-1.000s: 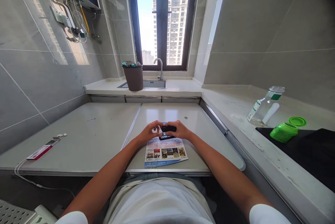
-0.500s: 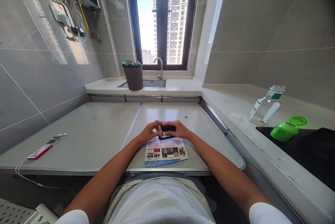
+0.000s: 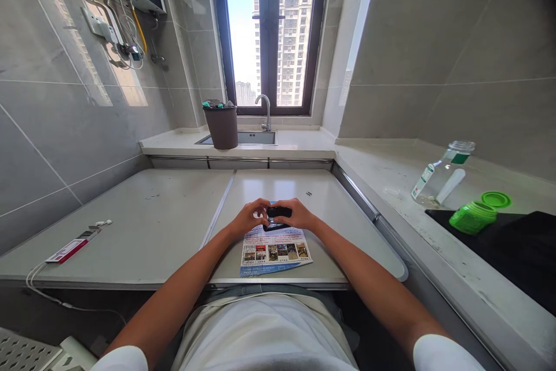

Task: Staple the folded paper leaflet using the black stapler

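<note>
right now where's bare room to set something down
Widest: the left tabletop panel, between the red-and-white item and the seam. Smaller: between the right hand and the metal rail. Crowded: around the leaflet, with the left hand and black object.

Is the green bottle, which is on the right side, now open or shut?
Open: the green lid sits beside the mouth of the green bottle, not over it.

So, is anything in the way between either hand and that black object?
Nothing visible: the right hand grips the black object, and the left hand is close beside it, contact unclear. The printed sheet lies underneath.
</note>
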Tool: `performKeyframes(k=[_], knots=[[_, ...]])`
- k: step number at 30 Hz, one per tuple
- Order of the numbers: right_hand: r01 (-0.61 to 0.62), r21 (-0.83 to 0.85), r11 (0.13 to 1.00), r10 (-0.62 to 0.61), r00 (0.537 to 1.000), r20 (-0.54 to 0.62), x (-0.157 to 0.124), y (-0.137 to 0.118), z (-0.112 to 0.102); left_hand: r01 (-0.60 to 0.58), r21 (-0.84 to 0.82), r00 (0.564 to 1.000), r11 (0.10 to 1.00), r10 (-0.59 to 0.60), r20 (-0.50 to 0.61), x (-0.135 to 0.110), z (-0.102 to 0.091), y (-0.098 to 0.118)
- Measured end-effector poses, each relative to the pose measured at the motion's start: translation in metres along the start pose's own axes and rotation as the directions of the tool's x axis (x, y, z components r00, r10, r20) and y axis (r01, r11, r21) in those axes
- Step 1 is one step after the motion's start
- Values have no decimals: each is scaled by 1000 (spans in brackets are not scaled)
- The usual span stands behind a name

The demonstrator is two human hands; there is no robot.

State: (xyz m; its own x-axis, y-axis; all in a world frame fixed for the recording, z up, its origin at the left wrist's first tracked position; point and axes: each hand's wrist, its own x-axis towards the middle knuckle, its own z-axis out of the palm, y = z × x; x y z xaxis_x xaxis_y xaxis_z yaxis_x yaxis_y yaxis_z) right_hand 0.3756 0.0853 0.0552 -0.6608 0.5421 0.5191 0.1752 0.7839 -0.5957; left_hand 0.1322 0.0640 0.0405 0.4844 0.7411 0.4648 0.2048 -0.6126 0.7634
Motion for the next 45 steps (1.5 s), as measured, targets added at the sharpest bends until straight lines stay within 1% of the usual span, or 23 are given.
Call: performKeyframes(k=[12,18,21,23,25,26,29,32,35,39,42,45], knots=[[-1,-18,1000,1,1000,-11,1,1,1,13,-30,1000,999,-13,-4,1,3,1],[-3,-33,999,3,1000,-11,0,-1,-1,7,39,1000,999,-7,-1,1,1,5],[-46,-72,996,43,998,-52,1,-3,-6,17,93,999,995,-13,-47,1,0,6],[-100,-112,989,86,989,-124,2,-1,-11,33,144,994,989,-18,-107,1,-1,4],[-178,-159,971,141,965,-220,3,5,-16,60,226,989,972,-27,-147,1,-3,0],[-224,-183,957,170,948,-268,3,9,-18,69,278,989,958,-28,-148,1,-4,-2],[-364,-252,897,253,889,-381,1,22,-24,68,429,996,901,-36,-84,1,-5,-6],[-489,-301,819,331,830,-449,-3,33,-29,70,511,997,856,-71,-17,0,-6,-9],[-564,-358,744,377,797,-472,-6,40,-35,84,524,994,848,-111,20,-2,-4,-12],[-640,-417,645,438,757,-485,-9,47,-41,65,508,991,859,-114,67,-3,-4,-19],[-671,-453,587,473,739,-480,-12,52,-44,59,515,990,855,-116,79,-3,-4,-22],[-688,-471,551,509,725,-463,-15,56,-46,72,523,989,849,-128,70,-3,-4,-24]])
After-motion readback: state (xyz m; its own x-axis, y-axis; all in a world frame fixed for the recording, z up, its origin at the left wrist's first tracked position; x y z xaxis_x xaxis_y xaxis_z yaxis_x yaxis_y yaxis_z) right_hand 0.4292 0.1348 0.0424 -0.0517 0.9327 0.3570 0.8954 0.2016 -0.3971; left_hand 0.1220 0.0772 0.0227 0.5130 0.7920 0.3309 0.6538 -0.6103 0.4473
